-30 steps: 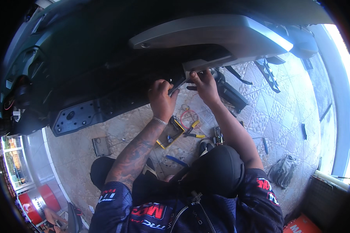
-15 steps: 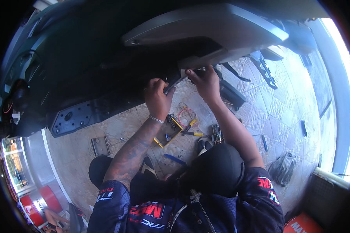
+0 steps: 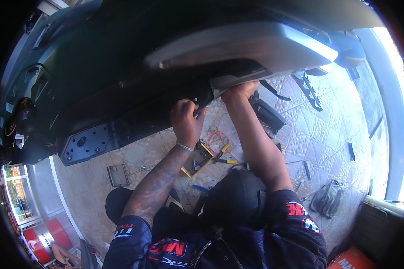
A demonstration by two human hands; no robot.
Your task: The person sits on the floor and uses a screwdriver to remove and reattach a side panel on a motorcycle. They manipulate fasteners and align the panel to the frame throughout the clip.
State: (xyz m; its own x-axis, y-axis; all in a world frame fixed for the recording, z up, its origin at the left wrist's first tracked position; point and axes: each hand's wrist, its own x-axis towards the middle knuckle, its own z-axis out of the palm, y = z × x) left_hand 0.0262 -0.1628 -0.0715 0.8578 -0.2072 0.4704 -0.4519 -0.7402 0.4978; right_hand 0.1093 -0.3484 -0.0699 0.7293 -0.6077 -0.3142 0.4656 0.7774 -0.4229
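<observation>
Yellow-rimmed box [image 3: 201,167] on the floor [image 3: 336,148] holds sm. tools, incl. 1 blue item [image 3: 195,166], w/ 1 pr. pliers [image 3: 219,156] & 1 red wire loop [image 3: 210,139] just beside it. Of our 2 hands, the R hand [image 3: 240,91] is at the lower edge of 1 silver-grey panel [image 3: 238,45] up front, fingers hidden, so can't tell its grip; L hand [image 3: 186,122] is half-curled by the dark bodywork [image 3: 134,80], thumb apart, hold unclear. Our R forearm [image 3: 258,134] blocks part of the floor, w/ 1 grey bag [image 3: 327,198] R of it.
</observation>
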